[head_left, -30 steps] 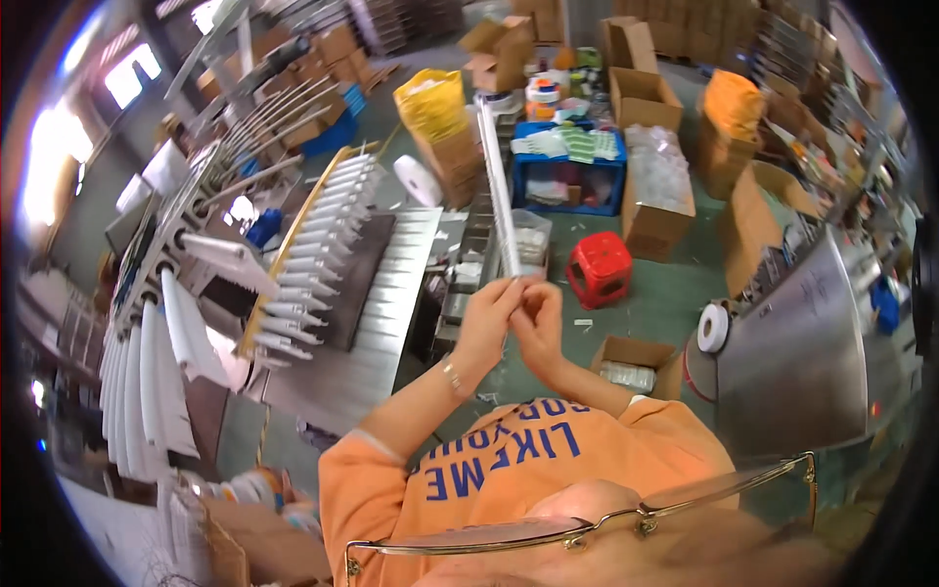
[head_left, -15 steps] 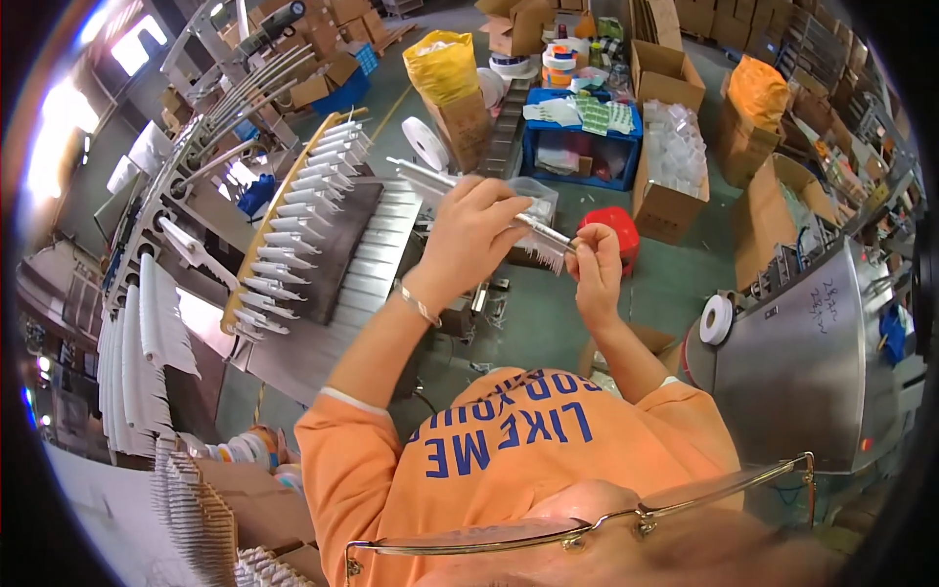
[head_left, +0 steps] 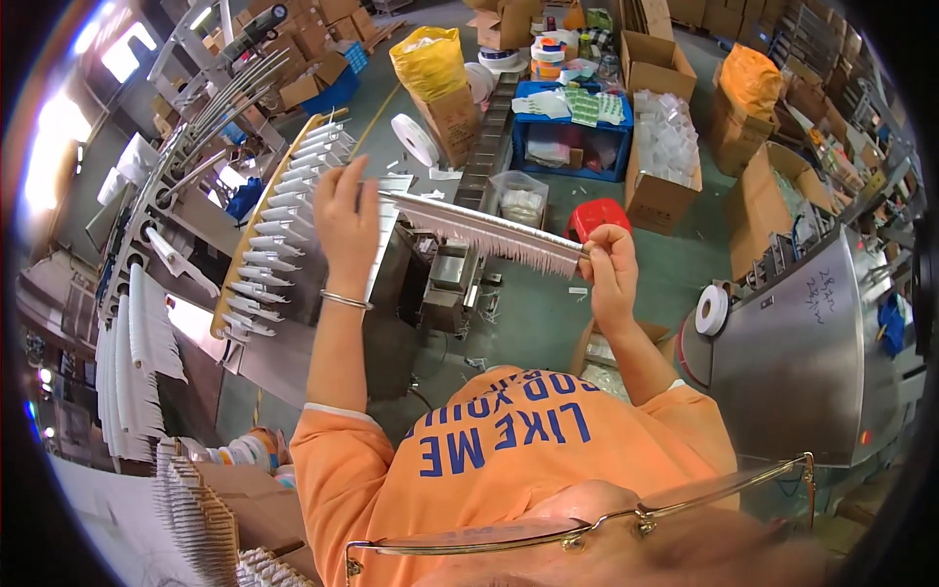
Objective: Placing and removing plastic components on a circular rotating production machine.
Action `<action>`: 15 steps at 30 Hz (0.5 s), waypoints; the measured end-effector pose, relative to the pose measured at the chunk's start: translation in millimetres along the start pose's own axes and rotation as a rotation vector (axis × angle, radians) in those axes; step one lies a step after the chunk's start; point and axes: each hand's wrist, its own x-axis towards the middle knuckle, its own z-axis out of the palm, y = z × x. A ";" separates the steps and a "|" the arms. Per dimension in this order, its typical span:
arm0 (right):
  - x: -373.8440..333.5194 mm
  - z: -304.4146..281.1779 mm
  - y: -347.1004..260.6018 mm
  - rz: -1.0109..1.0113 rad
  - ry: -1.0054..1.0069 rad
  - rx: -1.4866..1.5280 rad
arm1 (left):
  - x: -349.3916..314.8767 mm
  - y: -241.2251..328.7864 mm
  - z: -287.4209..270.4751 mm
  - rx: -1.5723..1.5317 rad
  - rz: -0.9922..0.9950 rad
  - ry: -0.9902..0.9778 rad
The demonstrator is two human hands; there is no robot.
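Note:
A long thin rod (head_left: 479,223) with a white fringed strip hanging along it stretches between my hands, its right end a little lower. My right hand (head_left: 610,279) pinches the right end between thumb and fingers. At the other end my left hand (head_left: 347,220) is raised, fingers stretched upward and apart, right by the rod's left tip; whether it touches the tip is hard to see. To the left of that hand, several similar white fringed rolls (head_left: 284,215) lie side by side along a yellow-edged rack (head_left: 235,279).
Beneath the rod stands a metal machine part (head_left: 452,279). A red stool (head_left: 599,215) is just beyond my right hand. Farther off are a blue crate (head_left: 572,127), a carton of clear plastic pieces (head_left: 667,147) and a yellow bag (head_left: 427,61). A steel cabinet (head_left: 782,362) stands at right.
My left hand has moved left from the middle of the rod to its left end, and its fingers have opened out. My right hand keeps its pinch, shifted slightly right and down.

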 end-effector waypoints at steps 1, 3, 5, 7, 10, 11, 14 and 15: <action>0.0 2.3 -3.3 0.004 -0.015 0.023 | -12.4 -25.9 -0.6 -0.139 -0.204 -0.081; -0.5 1.3 -7.7 0.001 -0.025 0.020 | -18.4 -31.6 -5.0 -0.643 -0.736 -0.308; -1.1 0.8 -9.8 -0.003 -0.032 0.011 | -26.7 -29.4 -6.4 -0.827 -0.740 -0.378; -2.6 5.2 -15.5 0.011 -0.030 0.008 | -33.2 -23.0 -16.1 -0.814 -0.726 -0.300; 1.4 6.4 -15.8 0.032 0.153 -0.202 | -54.9 1.2 -30.1 -0.887 -0.839 -0.135; 5.5 -9.6 -24.3 -0.033 0.142 -0.161 | -67.0 9.6 -28.1 -0.950 -0.831 -0.215; -9.1 -3.1 -27.3 -0.032 0.044 -0.186 | -79.1 0.3 -27.3 -1.071 -0.895 -0.179; -11.6 2.5 -18.7 -0.066 -0.004 -0.199 | -82.7 -1.7 -33.9 -1.027 -0.885 -0.175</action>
